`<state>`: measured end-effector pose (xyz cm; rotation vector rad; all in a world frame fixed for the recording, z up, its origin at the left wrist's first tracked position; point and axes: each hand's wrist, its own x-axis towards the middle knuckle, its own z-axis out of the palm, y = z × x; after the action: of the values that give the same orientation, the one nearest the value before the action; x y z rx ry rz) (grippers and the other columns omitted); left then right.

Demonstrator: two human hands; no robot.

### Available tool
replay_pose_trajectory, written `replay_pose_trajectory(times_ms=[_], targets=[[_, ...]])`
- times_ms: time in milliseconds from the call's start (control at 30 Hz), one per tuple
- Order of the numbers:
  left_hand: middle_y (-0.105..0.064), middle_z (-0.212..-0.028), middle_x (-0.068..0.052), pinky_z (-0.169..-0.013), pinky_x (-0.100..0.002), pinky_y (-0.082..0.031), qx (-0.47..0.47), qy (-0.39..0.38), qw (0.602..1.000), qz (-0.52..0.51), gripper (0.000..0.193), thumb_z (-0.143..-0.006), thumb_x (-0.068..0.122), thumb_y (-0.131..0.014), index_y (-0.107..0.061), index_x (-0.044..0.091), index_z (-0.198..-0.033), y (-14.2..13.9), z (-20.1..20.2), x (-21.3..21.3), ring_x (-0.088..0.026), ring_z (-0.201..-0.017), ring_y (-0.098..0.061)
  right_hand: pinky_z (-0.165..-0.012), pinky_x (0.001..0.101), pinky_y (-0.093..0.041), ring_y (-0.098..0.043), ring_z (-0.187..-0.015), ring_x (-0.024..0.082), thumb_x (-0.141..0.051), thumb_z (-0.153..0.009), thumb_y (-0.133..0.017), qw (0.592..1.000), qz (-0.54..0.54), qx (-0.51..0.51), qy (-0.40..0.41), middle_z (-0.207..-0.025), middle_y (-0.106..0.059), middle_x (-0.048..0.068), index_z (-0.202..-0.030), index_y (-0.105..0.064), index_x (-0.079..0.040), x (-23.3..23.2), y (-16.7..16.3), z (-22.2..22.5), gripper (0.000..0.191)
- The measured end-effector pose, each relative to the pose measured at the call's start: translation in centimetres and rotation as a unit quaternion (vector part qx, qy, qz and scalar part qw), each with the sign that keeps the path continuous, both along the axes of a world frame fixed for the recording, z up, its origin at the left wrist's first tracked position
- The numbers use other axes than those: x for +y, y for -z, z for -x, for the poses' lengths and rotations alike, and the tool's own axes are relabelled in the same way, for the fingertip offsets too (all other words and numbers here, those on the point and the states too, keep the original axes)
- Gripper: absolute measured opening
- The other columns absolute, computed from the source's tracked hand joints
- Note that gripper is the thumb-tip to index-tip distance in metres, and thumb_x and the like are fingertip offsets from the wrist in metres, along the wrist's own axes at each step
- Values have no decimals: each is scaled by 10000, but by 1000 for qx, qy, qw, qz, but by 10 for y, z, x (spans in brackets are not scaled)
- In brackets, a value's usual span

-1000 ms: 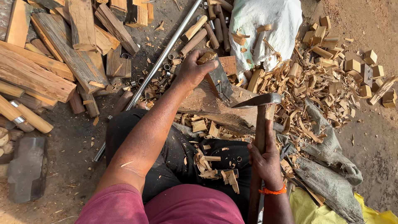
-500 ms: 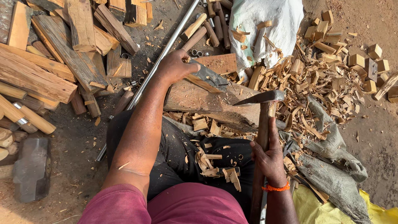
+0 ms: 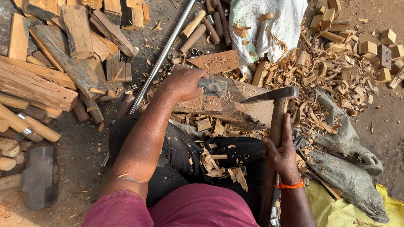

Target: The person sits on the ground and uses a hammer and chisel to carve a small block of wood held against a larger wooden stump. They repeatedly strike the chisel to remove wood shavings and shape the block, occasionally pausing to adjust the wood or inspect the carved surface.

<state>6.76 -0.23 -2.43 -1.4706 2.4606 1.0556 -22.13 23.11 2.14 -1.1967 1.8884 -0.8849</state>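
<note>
our left hand (image 3: 185,83) clamps a grey metal tool head (image 3: 212,87) on the flat wooden chopping block (image 3: 227,107); right hand (image 3: 283,155) grips the wooden-handled adze (image 3: 273,94), blade poised just right of it.

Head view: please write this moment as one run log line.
left hand: grips metal piece on wooden block | right hand: holds adze | wood shavings around

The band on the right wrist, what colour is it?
Orange. The band shows best in the head view, just below the right hand gripping the wooden handle.
</note>
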Motion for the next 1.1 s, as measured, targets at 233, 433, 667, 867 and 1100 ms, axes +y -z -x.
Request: replay_pose_trajectory(times_ms=[233,433,667,867,1100], targets=[[-532,-1432,-153,-1133,-612,-222,-13,67,986,152,849,-697,-59,-810,-475,135,-1453,12,18,10,-348,-1362,-478,-801,397,-606,-721,-1030,302,-36,-882,-715,973,83,185,-107,-1234,-670,222,-1653,-193,-202,1,-1,-19,946],[-615,-1284,-20,-1106,-452,-551,331,-129,933,-57,669,-779,139,-826,-498,202,-1359,-9,0,2,-276,-1266,-641,-855,441,-606,-722,-1110,358,-103,-859,-743,963,59,234,-119,-1256,-699,227,-1619,-248,-221,5,2,-32,915],[-660,-1306,-52,-1216,-460,-433,489,-27,856,168,581,-703,-18,-849,-535,173,-1153,-16,5,10,-301,-1430,-524,-886,422,-615,-711,-1144,326,-128,-885,-720,979,-10,179,-96,-1289,-675,232,-1644,-172,-250,5,2,-15,944],[-604,-1368,-47,-1211,-484,-413,460,37,843,275,648,-648,217,-974,-534,159,-1120,-26,10,15,-289,-1370,-544,-840,412,-623,-754,-1057,287,-120,-880,-725,988,-19,142,-63,-1250,-715,212,-1631,-200,-304,3,2,-14,935],[-587,-1406,-63,-1180,-457,-450,451,23,831,325,579,-750,255,-953,-528,151,-1129,-37,7,18,-304,-1382,-551,-854,405,-617,-733,-1088,282,-113,-868,-735,983,11,161,-85,-1245,-705,218,-1630,-207,-286,-1,0,-20,943]])
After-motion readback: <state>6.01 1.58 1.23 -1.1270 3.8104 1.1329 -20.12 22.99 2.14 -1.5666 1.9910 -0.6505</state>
